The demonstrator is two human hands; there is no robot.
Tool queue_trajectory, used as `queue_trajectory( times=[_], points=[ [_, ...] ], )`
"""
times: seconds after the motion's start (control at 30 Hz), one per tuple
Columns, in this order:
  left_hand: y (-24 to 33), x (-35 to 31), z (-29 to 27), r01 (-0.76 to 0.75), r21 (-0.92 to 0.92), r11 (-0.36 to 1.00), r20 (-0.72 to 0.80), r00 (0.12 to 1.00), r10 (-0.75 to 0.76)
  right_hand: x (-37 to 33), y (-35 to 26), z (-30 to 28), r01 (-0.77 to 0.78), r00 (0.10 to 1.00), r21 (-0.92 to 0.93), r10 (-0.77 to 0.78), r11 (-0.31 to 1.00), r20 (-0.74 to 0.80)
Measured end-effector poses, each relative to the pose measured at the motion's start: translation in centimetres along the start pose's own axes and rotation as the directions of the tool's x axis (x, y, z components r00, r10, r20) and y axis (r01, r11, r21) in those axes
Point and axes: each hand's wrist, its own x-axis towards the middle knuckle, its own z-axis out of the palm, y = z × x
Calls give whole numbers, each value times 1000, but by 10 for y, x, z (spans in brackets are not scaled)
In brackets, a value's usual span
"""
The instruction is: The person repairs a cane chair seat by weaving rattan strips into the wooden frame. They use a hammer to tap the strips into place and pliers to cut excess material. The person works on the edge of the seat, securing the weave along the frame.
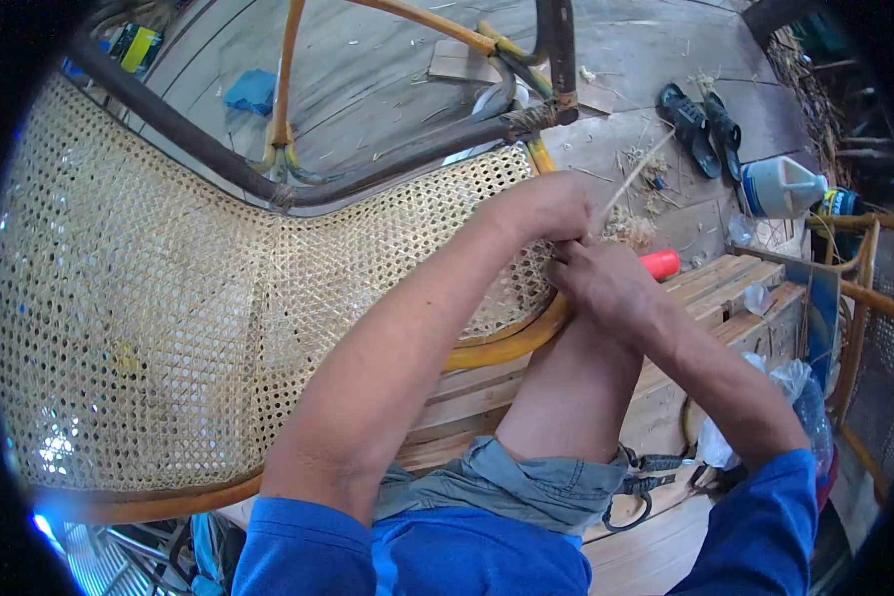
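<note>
My left hand [554, 207] and my right hand [611, 281] meet at the right end of a woven cane panel [348, 258]. The fingers of both are closed in a pinch around a thin, pale cane strip [634, 176], whose free end slants up to the right. My fingertips are partly hidden, and so is the place where the strip meets the weave. The panel sits in a chair frame with a yellow-brown rattan rail [512, 343] and a dark pole [387, 159]. A red cylindrical thing [661, 263] shows just beyond my right hand; whether the hand touches it I cannot tell.
My bare leg [576, 402] rests on a slatted wooden bench [735, 288]. Black sandals [693, 131], cane scraps and a blue cloth [251, 91] lie on the board floor. A white jug [783, 188] stands at the right, with another rattan frame [864, 298] beyond it.
</note>
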Motion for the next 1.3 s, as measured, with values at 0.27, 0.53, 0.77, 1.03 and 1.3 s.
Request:
queue_trajectory(
  times=[0.27, 0.53, 0.77, 1.03, 1.3],
  points=[
    [-15, -11, 0, 65, -404, 912, -6, 997, -74, -26, -4, -7, -61, 867, 398, 247, 915, -434],
    [-9, -23, 3, -25, -223, 974, 69, 997, 41, -225, -87, 105, -545, 271, 819, 962, 180, -30],
    [-10, -32, 11, 74, -321, 944, 45, 997, -63, -257, -194, 173, -746, 363, 624, 927, 230, 93],
    [-17, -34, 7, 27, -287, 957, 55, 998, -12, -232, -212, 190, -533, 262, 844, 961, 68, 88],
    [-30, -40, 18, 0, -355, 935, -62, 998, -24, -251, -177, 127, -162, -28, 986, 999, -44, 40]
  ],
)
